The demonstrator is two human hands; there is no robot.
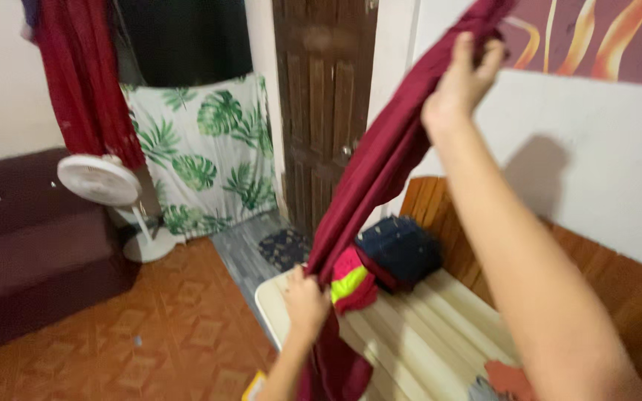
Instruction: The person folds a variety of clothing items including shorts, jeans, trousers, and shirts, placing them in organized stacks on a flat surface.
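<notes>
Head view: I see my right hand (461, 83) raised high near the wall, fingers pinched closed on the upper end of one long maroon cloth (380, 163), while my left hand (306, 301) is clenched on the same cloth lower down, just above the near corner of the pale slatted table (417, 341). The cloth runs taut and slanting between the two hands, and its free tail hangs below the left hand past the table edge. In my judgement, the likeliest fault from here is the tail dragging onto the tiled floor (180, 327) or catching on the table corner, since it hangs unsupported; a loose pinch up top could also let the upper end slip. Counted: one maroon cloth in hand; one pink-and-yellow bundle (351, 282) and one dark blue bundle (399, 249) on the table, touching each other; one white standing fan (102, 182); one leaf-print sheet (206, 148); one brown door (325, 96).
</notes>
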